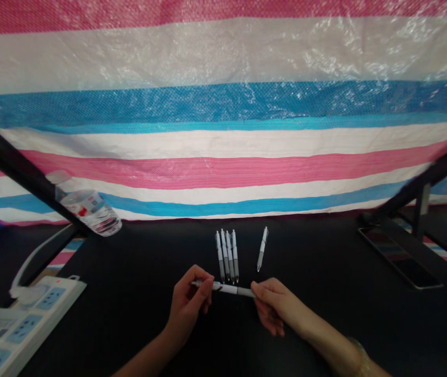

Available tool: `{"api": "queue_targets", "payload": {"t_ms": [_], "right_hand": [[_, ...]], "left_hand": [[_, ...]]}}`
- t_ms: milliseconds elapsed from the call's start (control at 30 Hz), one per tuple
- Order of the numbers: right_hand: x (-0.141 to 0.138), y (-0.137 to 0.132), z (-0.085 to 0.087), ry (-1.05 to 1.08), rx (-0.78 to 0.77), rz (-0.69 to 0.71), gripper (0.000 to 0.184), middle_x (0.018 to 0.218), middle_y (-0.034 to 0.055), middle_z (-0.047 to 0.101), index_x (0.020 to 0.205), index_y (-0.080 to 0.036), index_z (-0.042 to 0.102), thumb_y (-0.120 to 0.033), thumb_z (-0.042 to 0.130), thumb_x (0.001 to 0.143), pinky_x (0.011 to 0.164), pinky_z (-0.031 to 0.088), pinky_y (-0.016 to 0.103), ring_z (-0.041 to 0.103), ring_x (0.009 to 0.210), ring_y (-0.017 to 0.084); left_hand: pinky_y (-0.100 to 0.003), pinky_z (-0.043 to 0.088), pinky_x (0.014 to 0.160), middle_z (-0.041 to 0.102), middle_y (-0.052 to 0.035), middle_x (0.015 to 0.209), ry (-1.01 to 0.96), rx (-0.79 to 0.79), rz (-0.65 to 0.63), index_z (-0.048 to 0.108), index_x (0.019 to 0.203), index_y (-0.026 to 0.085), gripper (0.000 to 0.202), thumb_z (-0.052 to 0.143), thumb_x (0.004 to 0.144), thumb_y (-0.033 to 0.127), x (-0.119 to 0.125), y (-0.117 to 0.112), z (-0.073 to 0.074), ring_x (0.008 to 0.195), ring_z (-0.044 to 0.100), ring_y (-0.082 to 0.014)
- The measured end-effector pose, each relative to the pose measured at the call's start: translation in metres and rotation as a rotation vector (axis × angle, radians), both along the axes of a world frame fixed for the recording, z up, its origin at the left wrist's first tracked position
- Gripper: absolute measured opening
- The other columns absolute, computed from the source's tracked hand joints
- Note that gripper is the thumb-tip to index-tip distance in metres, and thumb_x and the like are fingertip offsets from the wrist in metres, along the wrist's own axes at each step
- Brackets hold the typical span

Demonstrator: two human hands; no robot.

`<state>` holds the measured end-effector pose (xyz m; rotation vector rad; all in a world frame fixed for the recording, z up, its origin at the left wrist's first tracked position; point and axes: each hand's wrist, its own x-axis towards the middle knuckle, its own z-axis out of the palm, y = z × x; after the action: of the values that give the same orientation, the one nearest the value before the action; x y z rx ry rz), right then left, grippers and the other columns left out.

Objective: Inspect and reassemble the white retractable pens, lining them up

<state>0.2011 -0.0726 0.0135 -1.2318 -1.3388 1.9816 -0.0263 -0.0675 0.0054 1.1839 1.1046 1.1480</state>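
The left hand [192, 298] and right hand [275, 303] pinched a white-grey pen [229, 288] at its two ends, probably for steadiness; beyond them four pens [230, 255] lay aligned, perhaps for order.

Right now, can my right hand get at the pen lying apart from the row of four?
Probably yes: the lone pen lies just beyond your right hand, with nothing visible between them. Its fingers do hold one end of another pen, though, so they may need to let go first.
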Motion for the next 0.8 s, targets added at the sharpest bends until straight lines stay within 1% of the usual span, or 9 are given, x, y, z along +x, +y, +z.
{"api": "queue_targets", "payload": {"t_ms": [133,300,367,467,567,633,700,767,800], "right_hand": [[-0.002,-0.002,0.003,-0.054,0.113,-0.041,0.067,0.042,-0.0016,0.051,0.055,-0.019,0.05,-0.077,0.038,0.086,0.034,0.024,0.019,0.039,0.032,0.007],[-0.006,-0.006,0.001,-0.095,0.191,-0.024,0.061,0.05,-0.0024,0.054,0.072,-0.016,0.059,-0.072,0.042,0.088,0.038,0.029,0.018,0.043,0.038,0.007],[-0.007,-0.009,0.001,-0.1,0.211,0.007,0.056,0.053,-0.0027,0.055,0.079,-0.015,0.061,-0.067,0.044,0.09,0.04,0.03,0.018,0.044,0.04,0.007],[-0.007,-0.011,0.001,-0.125,0.236,0.043,0.052,0.056,-0.0027,0.057,0.086,-0.015,0.063,-0.062,0.043,0.093,0.041,0.032,0.017,0.045,0.042,0.007],[-0.007,-0.01,0.001,-0.146,0.247,0.049,0.05,0.058,-0.0022,0.058,0.09,-0.015,0.064,-0.06,0.042,0.095,0.041,0.032,0.017,0.046,0.043,0.007],[-0.007,-0.009,0.001,-0.142,0.238,0.042,0.05,0.059,-0.0022,0.058,0.091,-0.015,0.063,-0.06,0.042,0.094,0.041,0.032,0.018,0.046,0.042,0.008],[-0.007,-0.008,0.001,-0.13,0.227,0.031,0.05,0.058,-0.0024,0.058,0.093,-0.015,0.063,-0.06,0.043,0.094,0.04,0.032,0.018,0.046,0.042,0.008],[-0.007,-0.008,0.001,-0.12,0.221,0.027,0.05,0.059,-0.0026,0.058,0.095,-0.015,0.062,-0.061,0.043,0.094,0.04,0.031,0.017,0.046,0.042,0.007],[-0.007,-0.008,0.001,-0.114,0.219,0.028,0.05,0.059,-0.0027,0.058,0.096,-0.015,0.062,-0.061,0.043,0.094,0.04,0.031,0.017,0.046,0.042,0.007]], "left_hand": [[-0.019,0.036,0.045,0.053,0.0061,0.056,-0.088,-0.021,0.012,0.059,0.094,0.02,0.029,0.072,0.081,0.041,0.003,0.004,-0.001,0.045,0.046,-0.009],[-0.021,0.04,0.055,0.056,0.0025,0.066,-0.209,-0.119,-0.013,0.065,0.096,0.016,0.033,0.078,0.076,0.038,0.009,0.01,-0.001,0.057,0.049,-0.01],[-0.024,0.045,0.062,0.061,-0.0012,0.073,-0.217,-0.126,-0.052,0.068,0.094,0.016,0.03,0.077,0.077,0.039,0.011,0.01,-0.001,0.065,0.054,-0.0129],[-0.032,0.049,0.078,0.068,-0.0069,0.086,-0.251,-0.126,-0.105,0.069,0.092,0.016,0.027,0.074,0.08,0.04,0.011,0.01,-0.001,0.083,0.062,-0.0198],[-0.037,0.05,0.085,0.069,-0.0072,0.087,-0.292,-0.155,-0.097,0.069,0.101,0.017,0.031,0.074,0.081,0.039,0.01,0.01,-0.001,0.087,0.066,-0.0228],[-0.036,0.052,0.081,0.069,-0.0052,0.086,-0.278,-0.154,-0.069,0.063,0.119,0.019,0.044,0.074,0.081,0.037,0.01,0.01,0.001,0.081,0.066,-0.0209],[-0.035,0.054,0.075,0.068,-0.003,0.088,-0.256,-0.144,-0.059,0.046,0.14,0.024,0.065,0.073,0.082,0.035,0.011,0.011,0.003,0.075,0.066,-0.0189],[-0.034,0.054,0.071,0.067,-0.0012,0.089,-0.241,-0.134,-0.076,0.03,0.148,0.029,0.079,0.073,0.082,0.032,0.011,0.01,0.005,0.071,0.066,-0.0177],[-0.034,0.055,0.07,0.066,-0.0006,0.087,-0.231,-0.13,-0.096,0.028,0.147,0.029,0.079,0.073,0.082,0.031,0.011,0.01,0.005,0.07,0.066,-0.0175]]}}
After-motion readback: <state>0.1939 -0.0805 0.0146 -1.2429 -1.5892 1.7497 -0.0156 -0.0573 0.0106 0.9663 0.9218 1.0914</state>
